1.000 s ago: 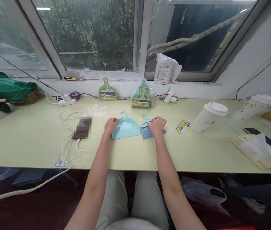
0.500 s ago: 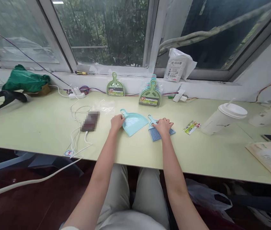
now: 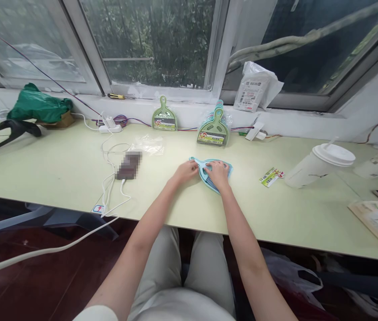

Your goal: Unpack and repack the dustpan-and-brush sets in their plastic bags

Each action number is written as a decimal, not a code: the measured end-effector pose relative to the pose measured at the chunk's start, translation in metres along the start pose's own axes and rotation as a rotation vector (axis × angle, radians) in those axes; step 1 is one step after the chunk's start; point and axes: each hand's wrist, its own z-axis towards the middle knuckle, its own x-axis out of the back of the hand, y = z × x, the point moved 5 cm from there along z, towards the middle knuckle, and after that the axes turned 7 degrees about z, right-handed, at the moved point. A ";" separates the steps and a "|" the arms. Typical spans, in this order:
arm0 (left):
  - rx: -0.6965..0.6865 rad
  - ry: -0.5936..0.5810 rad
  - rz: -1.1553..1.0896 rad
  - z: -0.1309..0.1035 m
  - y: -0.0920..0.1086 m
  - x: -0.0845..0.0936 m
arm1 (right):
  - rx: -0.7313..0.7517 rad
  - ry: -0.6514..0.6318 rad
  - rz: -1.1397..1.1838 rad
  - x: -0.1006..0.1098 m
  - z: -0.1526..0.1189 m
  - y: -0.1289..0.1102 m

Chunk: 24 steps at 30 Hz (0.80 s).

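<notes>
A small light-blue dustpan (image 3: 193, 158) lies on the table in front of me, with a matching hand brush (image 3: 210, 182) lying over it. Gripped at its left edge near the handle, the dustpan is between the fingers of my left hand (image 3: 186, 172). From above, my right hand (image 3: 218, 174) holds the brush, hiding much of its body. The brush's blue bristles show below and to the right of the fingers. To the right lies a loose green and yellow label card (image 3: 271, 177).
Packaged dustpan sets, one single (image 3: 164, 118) and one stack (image 3: 213, 131), lean by the wall. A lidded white cup (image 3: 316, 165) stands right. Left are a blurred dark device (image 3: 129, 166) with white cables (image 3: 105, 180) and clear plastic wrap (image 3: 148, 145).
My right hand has brought the brush left onto the dustpan. My left hand and the dustpan have shifted right, and the two pieces now overlap.
</notes>
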 end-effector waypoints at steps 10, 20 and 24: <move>-0.186 -0.001 0.364 -0.004 -0.003 -0.006 | 0.071 -0.073 0.090 -0.013 0.004 -0.005; -0.053 0.065 0.359 -0.001 -0.004 -0.011 | 0.138 -0.078 0.059 -0.011 0.004 -0.010; 0.222 0.409 -0.073 -0.002 -0.012 0.005 | -0.025 0.120 0.107 -0.002 0.002 -0.009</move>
